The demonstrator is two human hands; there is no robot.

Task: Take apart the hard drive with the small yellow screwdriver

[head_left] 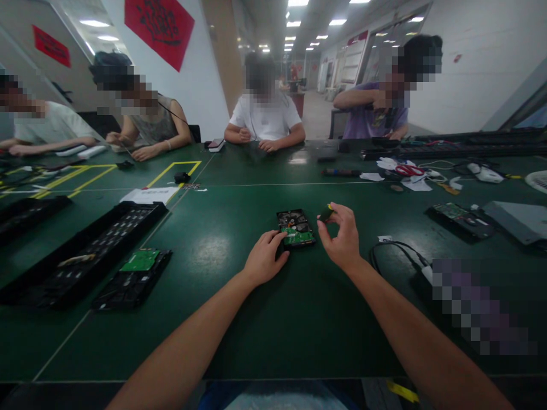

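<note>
Green counter [299, 330], ceiling lights [337, 22] overhead, left fingers [273, 235] loose on hard drive [299, 229], right fingers [342, 212] pinching dark handle [326, 214]

HDD [294, 229] lies flat (grn PCB [301, 236] up), dk yel-ended tool [326, 214] nearby.

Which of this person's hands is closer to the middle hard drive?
Left: the left hand touches the hard drive at its left side; the right hand is apart, off its right edge.

Green tabletop [265, 330], hard drive [298, 221] near the middle, black tray [29, 293] at left, second drive [133, 279] beside the tray
</note>
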